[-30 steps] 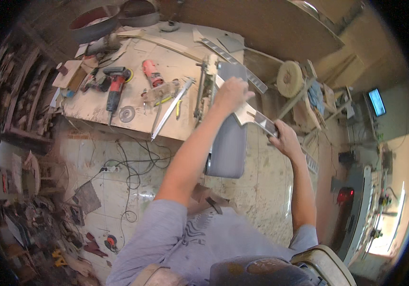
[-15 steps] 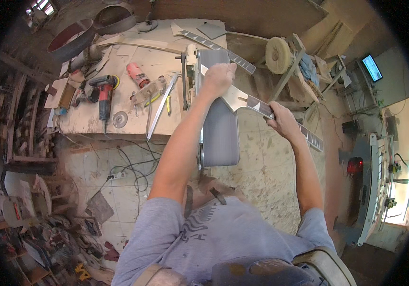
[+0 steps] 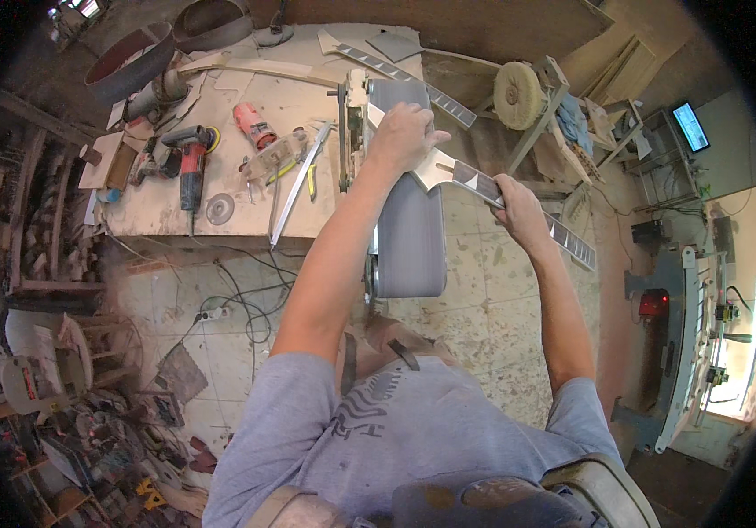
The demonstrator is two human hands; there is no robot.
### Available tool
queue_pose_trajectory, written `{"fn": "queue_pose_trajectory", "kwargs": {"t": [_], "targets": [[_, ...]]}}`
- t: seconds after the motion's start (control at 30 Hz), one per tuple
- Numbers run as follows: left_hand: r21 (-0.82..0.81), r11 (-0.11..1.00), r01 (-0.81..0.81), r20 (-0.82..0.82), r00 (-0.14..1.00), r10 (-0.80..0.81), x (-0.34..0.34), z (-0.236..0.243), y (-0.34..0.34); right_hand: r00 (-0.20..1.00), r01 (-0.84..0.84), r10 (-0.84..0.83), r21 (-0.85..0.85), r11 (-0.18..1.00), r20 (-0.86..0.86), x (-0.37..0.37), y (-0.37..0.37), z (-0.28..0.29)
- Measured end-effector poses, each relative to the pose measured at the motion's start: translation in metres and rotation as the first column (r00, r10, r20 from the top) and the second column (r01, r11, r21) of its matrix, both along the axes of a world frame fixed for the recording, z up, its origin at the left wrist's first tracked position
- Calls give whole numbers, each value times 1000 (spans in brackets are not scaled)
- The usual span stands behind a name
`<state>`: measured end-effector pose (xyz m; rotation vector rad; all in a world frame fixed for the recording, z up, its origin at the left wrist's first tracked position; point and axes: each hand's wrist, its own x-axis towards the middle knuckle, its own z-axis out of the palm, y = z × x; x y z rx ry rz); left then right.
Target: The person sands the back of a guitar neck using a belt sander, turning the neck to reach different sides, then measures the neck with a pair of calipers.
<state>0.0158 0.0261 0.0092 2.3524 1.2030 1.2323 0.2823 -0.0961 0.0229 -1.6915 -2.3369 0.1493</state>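
My left hand (image 3: 403,136) has its fingers curled over the wide pale headstock end of a guitar neck (image 3: 435,169), pressing it onto the grey belt of a belt sander (image 3: 409,251). My right hand (image 3: 523,211) is wrapped round the dark inlaid fingerboard farther along the same neck, whose far end sticks out to the right. The underside of the neck against the belt is hidden. A second neck with pale inlays (image 3: 396,79) lies behind the sander.
The bench (image 3: 268,79) holds an angle grinder (image 3: 191,176), a red tool (image 3: 255,128), a long silver caliper (image 3: 299,185) and loose belts. A buffing wheel (image 3: 516,95) stands behind right. Cables (image 3: 246,308) lie on the floor, cluttered shelves (image 3: 44,220) at left, a screen (image 3: 690,126) at right.
Both hands and the neck appear a little higher in the picture, as does the bench. The neck remains across the belt in both hands.
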Motion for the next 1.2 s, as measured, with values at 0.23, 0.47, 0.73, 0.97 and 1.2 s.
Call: {"fn": "queue_pose_trajectory", "kwargs": {"t": [0.23, 0.47, 0.73, 0.97, 1.2], "targets": [[15, 1000, 16, -2, 1000, -15, 2, -3, 3, 999, 3, -6, 65, 998, 43, 3, 0, -6], [41, 999, 24, -1, 1000, -24, 3, -2, 8, 997, 17, -22, 65, 998, 73, -1, 0, -4], [16, 998, 61, 0, 998, -61, 5, -2, 13, 995, 35, -42, 78, 996, 91, -7, -10, -2], [-6, 997, 77, -6, 997, -77, 14, -3, 16, 995, 56, -61, 63, 996, 75, -2, -17, -1], [-106, 989, 107, 54, 993, -102, 22, -2, 18, 993, 57, -62, 48, 997, 103, 5, -18, 9]]}}
